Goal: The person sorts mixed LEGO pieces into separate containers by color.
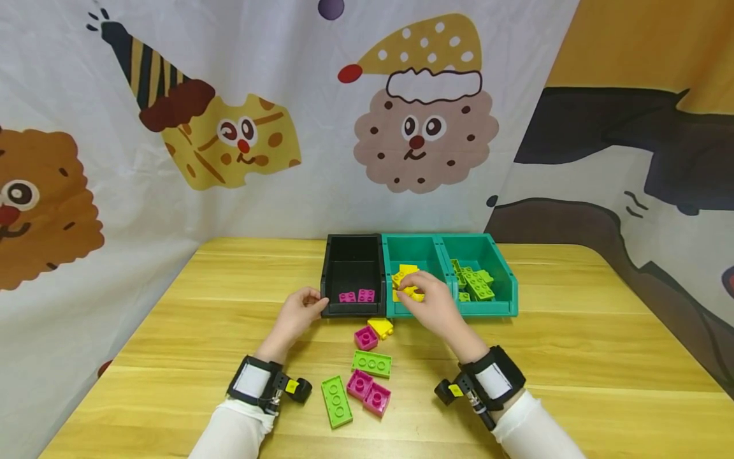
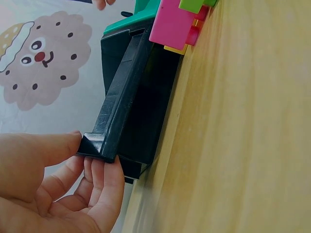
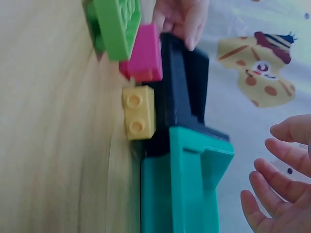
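My left hand (image 1: pixel 294 319) pinches the front left corner of a black bin (image 2: pixel 124 97), thumb above and fingertips below its rim in the left wrist view. Two magenta toy bricks (image 1: pixel 366 296) lie inside that bin. Over the middle teal bin (image 1: pixel 414 245) hovers my right hand (image 1: pixel 434 307). In the right wrist view, its fingers (image 3: pixel 272 191) are spread and loosely bent, with nothing between them. Several yellow bricks (image 1: pixel 408 268) lie in the middle bin, partly hidden behind the right hand.
The right teal bin (image 1: pixel 507 307) contains several green bricks (image 1: pixel 479 287). In front of the bins, on the wooden table (image 1: pixel 229 280), lie a yellow brick (image 1: pixel 380 329), several magenta bricks (image 1: pixel 376 400) and two green bricks (image 1: pixel 336 401). A printed cloth (image 1: pixel 321 204) hangs behind the table.
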The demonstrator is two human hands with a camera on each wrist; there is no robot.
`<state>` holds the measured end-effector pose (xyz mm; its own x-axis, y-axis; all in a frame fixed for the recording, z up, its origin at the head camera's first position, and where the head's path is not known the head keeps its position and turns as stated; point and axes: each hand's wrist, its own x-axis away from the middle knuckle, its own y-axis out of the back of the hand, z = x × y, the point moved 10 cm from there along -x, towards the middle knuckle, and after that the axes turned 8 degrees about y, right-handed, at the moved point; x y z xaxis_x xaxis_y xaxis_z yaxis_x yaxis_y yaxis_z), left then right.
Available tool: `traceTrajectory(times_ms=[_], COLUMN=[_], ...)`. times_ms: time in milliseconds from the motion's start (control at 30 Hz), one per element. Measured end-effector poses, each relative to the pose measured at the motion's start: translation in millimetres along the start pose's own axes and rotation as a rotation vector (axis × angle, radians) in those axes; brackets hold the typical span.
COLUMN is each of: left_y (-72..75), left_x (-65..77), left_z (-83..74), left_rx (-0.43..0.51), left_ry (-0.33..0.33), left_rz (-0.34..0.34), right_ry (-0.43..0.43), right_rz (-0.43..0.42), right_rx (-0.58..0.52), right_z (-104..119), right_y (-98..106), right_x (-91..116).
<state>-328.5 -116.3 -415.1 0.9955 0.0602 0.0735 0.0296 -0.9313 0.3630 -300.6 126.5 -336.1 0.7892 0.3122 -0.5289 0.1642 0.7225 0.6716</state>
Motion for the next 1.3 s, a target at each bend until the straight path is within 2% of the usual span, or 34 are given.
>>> traceTrajectory(times_ms=[267, 600, 767, 900, 1133, 1300], left_y=[-1.4, 0.0, 0.0, 0.7, 0.3, -0.5], left_x=[-0.4, 0.1, 0.0, 0.1, -0.7, -1.5], left_z=[1.0, 2.0, 2.1, 2.0, 3.5, 2.7], left_rx=[0.012, 0.006, 0.006, 0.010, 0.010, 0.006], left_ry=[0.012, 0.009, 0.016, 0.020, 0.029, 0.024], left_rz=[0.004, 0.003, 0.004, 0.002, 0.004, 0.004], right_ry=[0.023, 0.064, 0.077, 0.098, 0.113, 0.081], right_rz=[0.064, 0.410, 0.518, 0.589, 0.663, 0.713], right_rx=[-0.067, -0.079, -0.026, 0.059, 0.161, 0.211], right_z=[18.5, 49.9, 65.1, 75.7, 85.8, 83.9], right_y=[-2.2, -37.7, -46.6, -56.3, -77.2, -89.6], right_x=[20.1, 46.9, 57.6, 66.7, 79.8, 86.9])
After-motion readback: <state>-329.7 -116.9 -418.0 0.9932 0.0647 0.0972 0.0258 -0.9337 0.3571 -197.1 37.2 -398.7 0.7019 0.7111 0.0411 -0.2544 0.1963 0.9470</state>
